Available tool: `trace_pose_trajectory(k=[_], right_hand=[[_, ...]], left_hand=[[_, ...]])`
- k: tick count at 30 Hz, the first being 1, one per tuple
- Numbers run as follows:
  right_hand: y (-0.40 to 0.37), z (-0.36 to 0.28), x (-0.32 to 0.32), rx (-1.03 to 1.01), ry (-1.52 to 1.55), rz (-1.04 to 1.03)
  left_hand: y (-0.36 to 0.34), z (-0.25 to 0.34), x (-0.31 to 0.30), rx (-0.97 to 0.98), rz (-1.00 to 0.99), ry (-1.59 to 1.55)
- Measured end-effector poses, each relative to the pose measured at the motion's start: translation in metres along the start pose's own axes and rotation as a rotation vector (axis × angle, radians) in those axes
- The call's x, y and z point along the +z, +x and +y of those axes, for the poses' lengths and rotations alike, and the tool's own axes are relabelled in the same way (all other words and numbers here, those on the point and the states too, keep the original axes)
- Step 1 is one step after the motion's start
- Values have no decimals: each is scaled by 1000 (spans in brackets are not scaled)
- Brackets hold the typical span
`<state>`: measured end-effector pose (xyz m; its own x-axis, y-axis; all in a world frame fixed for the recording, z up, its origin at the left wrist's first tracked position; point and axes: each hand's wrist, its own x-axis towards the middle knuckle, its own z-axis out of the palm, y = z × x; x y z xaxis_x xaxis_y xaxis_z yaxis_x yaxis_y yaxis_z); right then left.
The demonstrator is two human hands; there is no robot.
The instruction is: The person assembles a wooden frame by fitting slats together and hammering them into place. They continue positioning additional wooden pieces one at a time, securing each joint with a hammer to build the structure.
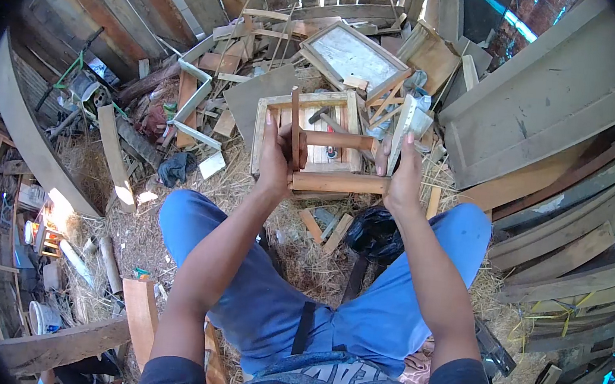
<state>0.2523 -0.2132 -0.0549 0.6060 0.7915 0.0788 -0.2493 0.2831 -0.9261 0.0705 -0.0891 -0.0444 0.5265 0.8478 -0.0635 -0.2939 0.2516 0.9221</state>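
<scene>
Between my two hands is a small wooden frame (339, 186), made of two crossbars joined to a piece at each side. My left hand (277, 157) is wrapped round its brown left side piece, thumb pointing up. The paler right side piece (402, 136) is gripped in my right hand (404, 174). Behind and below the frame lies a shallow wooden box (259, 136) with a slatted bottom. A hammer (321, 115) and a small red-and-dark tool (331, 151) show in the box, partly covered by the frame.
Scrap wood is heaped beyond the box, with a framed panel (353, 56) on it. A large grey panel (550, 97) leans at the right. A black plastic bag (376, 233) sits between my knees. Straw covers the floor, and a curved board (30, 118) stands at the left.
</scene>
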Motion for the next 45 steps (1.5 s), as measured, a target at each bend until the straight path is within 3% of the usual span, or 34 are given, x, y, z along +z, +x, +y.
trace_pose_trajectory(k=[8,16,19,25,31,35,42,44,45], right_hand=[[0,5,-3,-72,15,-17],[11,-7,-17,8,197,-174],[11,-5,-23,26,228,-233],[-1,-9,-13,1,139,-170],[-3,-5,-14,-32,174,-160],[-7,-13,-3,-16,165,-33],[-4,-9,-11,27,134,-10],[2,-5,-20,-18,117,-75],[5,-5,-24,-65,97,-143]], left_hand=[[-3,0,1,35,62,81],[-5,1,2,239,-93,304],[-3,2,-7,112,-203,204],[-10,6,5,61,15,170],[-8,-1,1,99,28,181],[-8,-3,5,66,72,191],[-2,-11,-5,120,-51,227],[6,-12,-2,125,-86,239],[9,-11,7,254,7,265]])
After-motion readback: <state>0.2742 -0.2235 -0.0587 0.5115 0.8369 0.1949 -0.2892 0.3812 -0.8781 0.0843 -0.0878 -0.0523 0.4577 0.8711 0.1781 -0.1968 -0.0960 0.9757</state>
